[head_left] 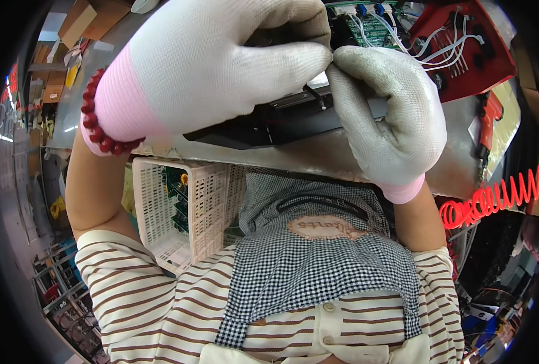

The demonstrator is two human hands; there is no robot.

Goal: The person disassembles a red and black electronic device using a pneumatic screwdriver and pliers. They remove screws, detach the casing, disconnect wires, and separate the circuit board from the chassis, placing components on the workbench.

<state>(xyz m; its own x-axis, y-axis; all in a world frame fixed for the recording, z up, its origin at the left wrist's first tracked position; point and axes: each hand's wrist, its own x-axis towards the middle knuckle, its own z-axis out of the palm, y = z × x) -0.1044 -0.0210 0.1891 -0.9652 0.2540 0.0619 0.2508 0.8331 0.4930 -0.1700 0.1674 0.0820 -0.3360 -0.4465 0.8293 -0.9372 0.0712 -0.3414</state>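
Note:
White knitted work gloves with pink cuffs cover both hands. My left hand (221,67) is closed in a pinch, thumb and fingertips together. Its tips meet those of my right hand (397,109), which also pinches with thumb against forefinger. Whatever lies between the fingertips is too small or hidden to make out. Beneath the hands, on the metal bench (397,158), is a black housing (294,121), partly covered by the left glove. Just behind the hands shows a green circuit board (372,36) with blue and white connectors and pale cables attached.
A red bin (494,64) holding white cables stands at the far right. Near it lie a red power tool (491,118) and a red coiled hose (494,197). A white plastic basket (206,209) with green boards sits below the bench edge. Cardboard boxes (90,21) are at the far left.

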